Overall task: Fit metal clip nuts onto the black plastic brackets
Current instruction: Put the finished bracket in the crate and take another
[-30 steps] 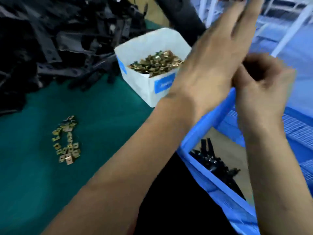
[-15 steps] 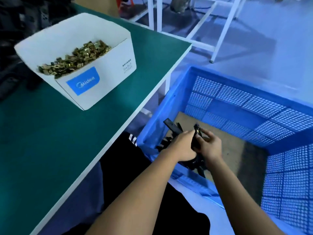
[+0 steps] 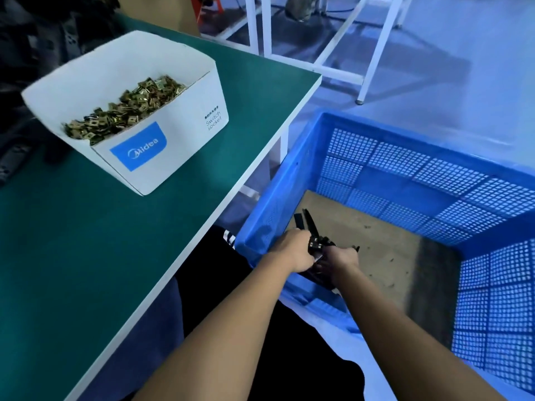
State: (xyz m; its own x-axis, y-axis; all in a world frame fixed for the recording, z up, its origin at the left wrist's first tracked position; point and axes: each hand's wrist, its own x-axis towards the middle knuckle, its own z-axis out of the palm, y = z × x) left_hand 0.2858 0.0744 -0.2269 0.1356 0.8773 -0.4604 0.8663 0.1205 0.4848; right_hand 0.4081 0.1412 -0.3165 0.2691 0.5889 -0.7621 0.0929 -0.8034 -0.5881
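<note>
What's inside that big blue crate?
The blue crate holds a brown liner and a few black brackets by its near wall. The left hand and right hand reach in, covering the rest of the brackets.

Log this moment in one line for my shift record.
hands: left, right both grip bracket | place: over blue crate | nuts: boxed on table

clip nuts: shiny brass-toned metal | box: smooth white card | table: matt green mat | crate: perforated blue plastic, brown cardboard floor | brackets: matt black plastic
</note>
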